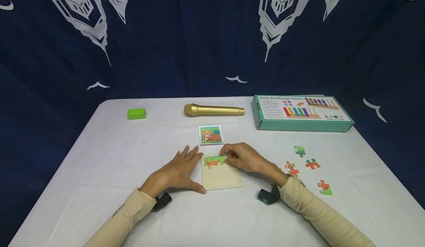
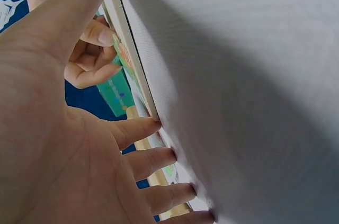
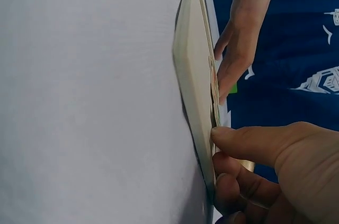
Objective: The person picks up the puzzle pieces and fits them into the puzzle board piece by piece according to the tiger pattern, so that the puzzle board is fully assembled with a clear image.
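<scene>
A square wooden puzzle tray [image 1: 221,178] lies on the table, with joined orange-and-green puzzle pieces [image 1: 212,161] along its upper left. My left hand [image 1: 177,171] is spread flat at the tray's left side, thumb by the lower corner and index finger by the upper one. With thumb and curled index finger, my right hand [image 1: 244,157] holds a puzzle piece at the right end of that row; the fingers partly cover it. In the right wrist view the right thumb [image 3: 233,140] rests at the tray's edge. Above the tray lies a tiger picture card [image 1: 211,134].
Loose puzzle pieces lie to the right, among them a green one [image 1: 300,151] and an orange-green one [image 1: 324,188]; the right forearm partly hides others. Farther back are a green block [image 1: 136,114], a gold microphone [image 1: 214,110] and a teal game box [image 1: 302,125].
</scene>
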